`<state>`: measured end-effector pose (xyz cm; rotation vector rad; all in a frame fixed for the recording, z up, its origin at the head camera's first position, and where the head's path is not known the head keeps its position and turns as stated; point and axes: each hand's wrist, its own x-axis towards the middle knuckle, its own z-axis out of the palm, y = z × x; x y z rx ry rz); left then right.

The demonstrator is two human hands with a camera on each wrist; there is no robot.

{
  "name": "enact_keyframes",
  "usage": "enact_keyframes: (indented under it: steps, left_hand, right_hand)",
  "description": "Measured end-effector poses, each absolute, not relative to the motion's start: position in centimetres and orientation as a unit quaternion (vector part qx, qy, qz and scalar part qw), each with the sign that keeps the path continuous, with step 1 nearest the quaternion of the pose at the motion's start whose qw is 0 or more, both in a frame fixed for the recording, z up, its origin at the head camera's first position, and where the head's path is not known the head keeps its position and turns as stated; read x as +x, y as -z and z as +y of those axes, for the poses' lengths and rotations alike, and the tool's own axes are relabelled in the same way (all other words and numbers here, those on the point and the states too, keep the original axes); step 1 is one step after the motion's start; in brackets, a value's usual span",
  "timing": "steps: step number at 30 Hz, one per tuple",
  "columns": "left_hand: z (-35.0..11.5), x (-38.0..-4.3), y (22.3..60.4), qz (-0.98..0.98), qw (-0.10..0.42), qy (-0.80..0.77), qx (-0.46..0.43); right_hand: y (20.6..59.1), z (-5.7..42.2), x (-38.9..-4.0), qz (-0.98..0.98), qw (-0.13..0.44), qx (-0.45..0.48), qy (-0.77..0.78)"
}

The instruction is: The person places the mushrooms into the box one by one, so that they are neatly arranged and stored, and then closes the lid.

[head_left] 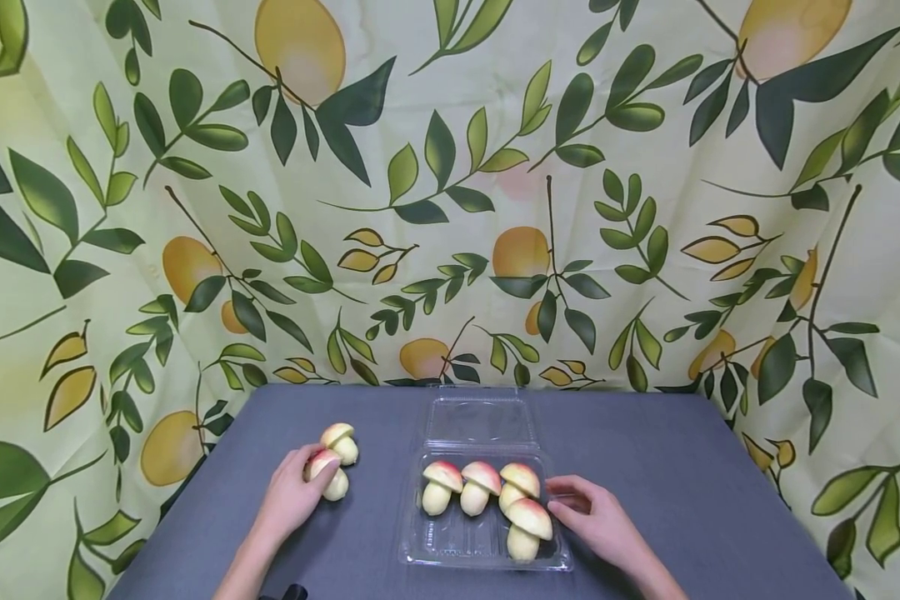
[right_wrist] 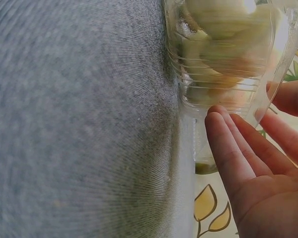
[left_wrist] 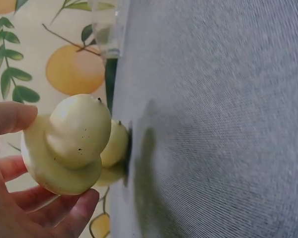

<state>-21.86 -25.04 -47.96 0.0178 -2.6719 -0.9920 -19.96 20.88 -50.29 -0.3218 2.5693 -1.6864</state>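
A mushroom-shaped piece (head_left: 335, 486), pale with a red-tinged cap, is held by my left hand (head_left: 288, 492) between thumb and fingers. In the left wrist view, the held mushroom's (left_wrist: 79, 131) rounded stem faces the camera, and its shadow falls on the cloth. Just behind it stands another mushroom (head_left: 341, 443). To the right lies an unlidded clear plastic container (head_left: 450, 546) with several such mushrooms (head_left: 475, 490) inside; one at the front right (head_left: 528, 529) overlaps its neighbour. My right hand (head_left: 596, 517) rests its loosely extended fingers (right_wrist: 226, 144) against the container's right side.
The container's clear lid (head_left: 482, 421) is folded back flat behind it. A dark grey cloth covers the table (head_left: 630, 433). A fruit-and-leaf patterned curtain (head_left: 450, 250) surrounds its back and sides. A small black object (head_left: 294, 592) shows at the bottom edge beside my left forearm.
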Motion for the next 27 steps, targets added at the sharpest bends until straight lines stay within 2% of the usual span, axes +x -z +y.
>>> enact_keyframes:
  steps: [8, 27]
  left_hand:
    - [-23.7, -21.3, 46.9, -0.925, 0.168, 0.341, -0.024]
    - [-19.5, -20.5, 44.8, -0.914, 0.180, 0.352, -0.095]
  right_hand:
    - [50.3, 20.9, -19.9, 0.828, 0.018, -0.117, 0.548]
    - [49.9, 21.0, -19.6, 0.825, 0.034, -0.117, 0.552]
